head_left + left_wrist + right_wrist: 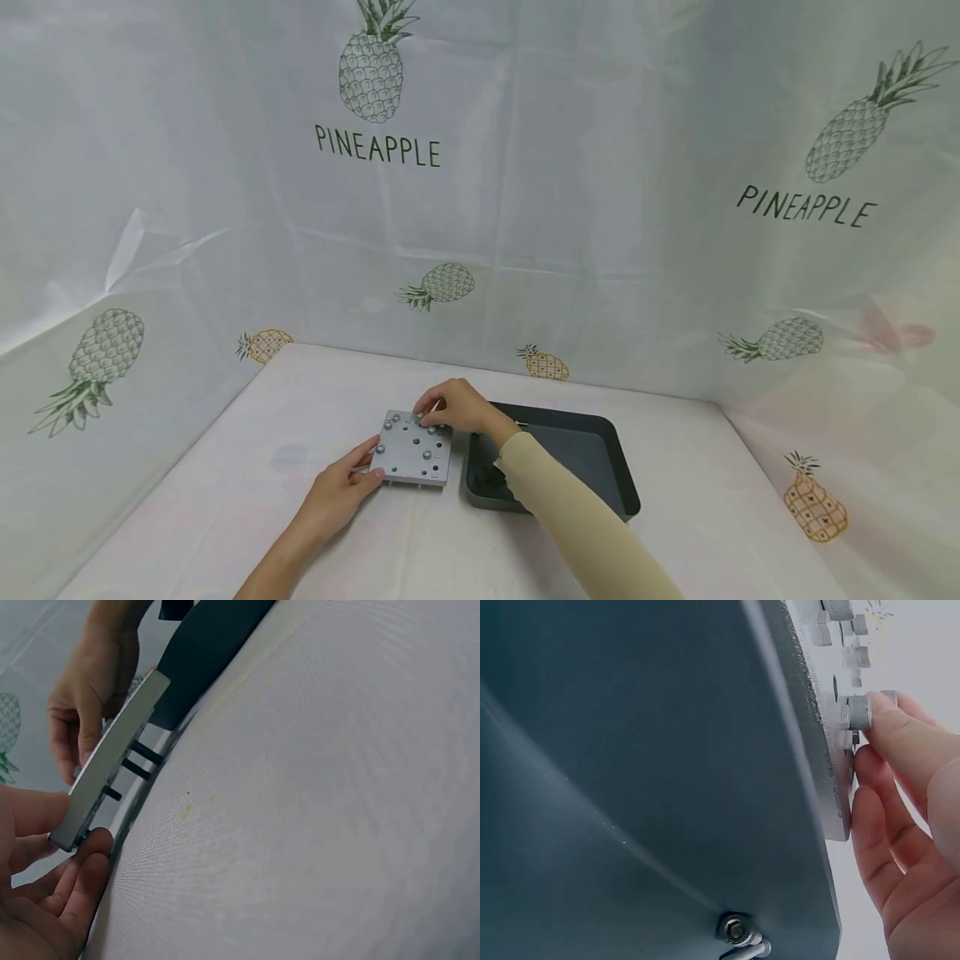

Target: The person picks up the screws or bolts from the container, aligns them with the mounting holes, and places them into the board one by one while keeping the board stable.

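A silver metal plate [402, 462] with holes and several socket-head bolts is held a little above the table. My left hand [333, 498] grips its left edge, thumb on the top face and fingers beneath, as the left wrist view shows. Dark bolt shanks [141, 759] stick out of its underside. At the plate's far right part my right hand [462, 405] pinches a socket-head bolt [889, 696] between thumb and forefinger; its lower end is hidden. Another bolt [859, 712] stands in the plate right beside the thumb.
A dark grey tray [626, 479] stands on the table just right of the plate, under my right forearm. Inside lie a loose bolt [735, 928] and another small metal piece [759, 949]. A white pineapple-print sheet [585, 208] hangs around the table's back and sides.
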The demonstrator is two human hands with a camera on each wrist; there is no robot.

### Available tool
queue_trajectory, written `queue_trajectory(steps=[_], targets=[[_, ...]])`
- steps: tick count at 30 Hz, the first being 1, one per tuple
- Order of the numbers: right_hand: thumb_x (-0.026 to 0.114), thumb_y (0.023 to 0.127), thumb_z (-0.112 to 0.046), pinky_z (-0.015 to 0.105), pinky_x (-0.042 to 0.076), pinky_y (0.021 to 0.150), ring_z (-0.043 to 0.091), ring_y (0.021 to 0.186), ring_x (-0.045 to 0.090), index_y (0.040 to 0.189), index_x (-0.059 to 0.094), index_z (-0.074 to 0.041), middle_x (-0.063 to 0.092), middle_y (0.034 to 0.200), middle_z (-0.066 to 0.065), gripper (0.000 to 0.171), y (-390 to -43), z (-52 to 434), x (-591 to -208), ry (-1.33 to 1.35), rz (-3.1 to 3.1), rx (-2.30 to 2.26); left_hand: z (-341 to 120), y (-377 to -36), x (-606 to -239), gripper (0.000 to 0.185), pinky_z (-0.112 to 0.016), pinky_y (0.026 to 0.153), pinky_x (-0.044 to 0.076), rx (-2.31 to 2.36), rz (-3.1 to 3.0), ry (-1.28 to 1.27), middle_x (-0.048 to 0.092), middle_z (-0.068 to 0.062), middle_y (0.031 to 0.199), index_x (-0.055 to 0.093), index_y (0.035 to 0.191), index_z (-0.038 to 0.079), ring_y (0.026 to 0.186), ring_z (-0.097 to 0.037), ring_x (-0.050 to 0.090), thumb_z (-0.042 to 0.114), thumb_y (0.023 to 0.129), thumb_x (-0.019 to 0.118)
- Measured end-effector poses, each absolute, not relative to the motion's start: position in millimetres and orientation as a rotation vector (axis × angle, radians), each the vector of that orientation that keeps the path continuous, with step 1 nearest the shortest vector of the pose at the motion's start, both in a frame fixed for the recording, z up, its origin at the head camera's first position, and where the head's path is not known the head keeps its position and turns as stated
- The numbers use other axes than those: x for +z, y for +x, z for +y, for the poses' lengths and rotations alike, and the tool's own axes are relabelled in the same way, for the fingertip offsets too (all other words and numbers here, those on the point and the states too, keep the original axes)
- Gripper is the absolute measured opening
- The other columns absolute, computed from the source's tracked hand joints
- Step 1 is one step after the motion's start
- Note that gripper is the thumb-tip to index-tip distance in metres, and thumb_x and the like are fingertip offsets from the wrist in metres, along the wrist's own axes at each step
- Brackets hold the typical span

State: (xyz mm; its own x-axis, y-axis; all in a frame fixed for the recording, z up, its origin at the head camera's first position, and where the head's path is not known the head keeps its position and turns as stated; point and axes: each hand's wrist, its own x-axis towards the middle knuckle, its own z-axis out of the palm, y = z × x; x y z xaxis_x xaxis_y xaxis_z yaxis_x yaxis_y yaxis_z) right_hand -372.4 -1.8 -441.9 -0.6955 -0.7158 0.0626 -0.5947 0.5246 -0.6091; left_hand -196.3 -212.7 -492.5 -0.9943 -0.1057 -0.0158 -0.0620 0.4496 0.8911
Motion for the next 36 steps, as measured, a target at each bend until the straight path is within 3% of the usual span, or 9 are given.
queue_trajectory(steps=[9,20,28,36], targets=[[0.081,0.095,-0.015,0.02,0.055,0.07,0.005,0.08,0.068,0.107,0.083,-0.02,0.072,0.093,-0.012,0.013,-371.8,-3.6,-439.4,-1.163,2.56,-0.885,-212.5,-195.8,-492.8,0.063,-0.058,0.108,0.049,-1.63,-2.622,0.118,0.062,-0.023,0.146,0.048,0.161,0.012,0.114,-0.023,0.073,0.026,0.104,0.071],[0.079,0.097,-0.014,0.021,0.056,0.073,0.006,0.085,0.069,0.111,0.083,-0.019,0.075,0.099,-0.008,0.015,-369.2,1.0,-432.4,-1.133,2.537,-0.867,-213.5,-197.3,-494.3,0.062,-0.058,0.107,0.049,-1.612,-2.64,0.128,0.062,-0.022,0.147,0.048,0.16,0.014,0.113,-0.022,0.072,0.028,0.104,0.071],[0.074,0.102,-0.015,0.028,0.059,0.085,0.014,0.101,0.072,0.126,0.078,-0.011,0.077,0.119,0.001,0.025,-370.0,31.7,-405.1,-1.189,2.535,-0.835,-213.5,-197.5,-493.7,0.064,-0.063,0.11,0.045,-1.603,-2.65,0.118,0.06,-0.024,0.148,0.048,0.161,0.014,0.116,-0.026,0.072,0.03,0.104,0.071],[0.073,0.102,-0.016,0.029,0.06,0.087,0.019,0.104,0.073,0.124,0.078,-0.015,0.077,0.121,0.005,0.022,-373.7,73.7,-392.5,-1.254,2.592,-0.763,-213.1,-198.0,-494.8,0.065,-0.062,0.11,0.045,-1.584,-2.673,0.135,0.059,-0.024,0.149,0.046,0.162,0.014,0.116,-0.025,0.072,0.031,0.104,0.07]])
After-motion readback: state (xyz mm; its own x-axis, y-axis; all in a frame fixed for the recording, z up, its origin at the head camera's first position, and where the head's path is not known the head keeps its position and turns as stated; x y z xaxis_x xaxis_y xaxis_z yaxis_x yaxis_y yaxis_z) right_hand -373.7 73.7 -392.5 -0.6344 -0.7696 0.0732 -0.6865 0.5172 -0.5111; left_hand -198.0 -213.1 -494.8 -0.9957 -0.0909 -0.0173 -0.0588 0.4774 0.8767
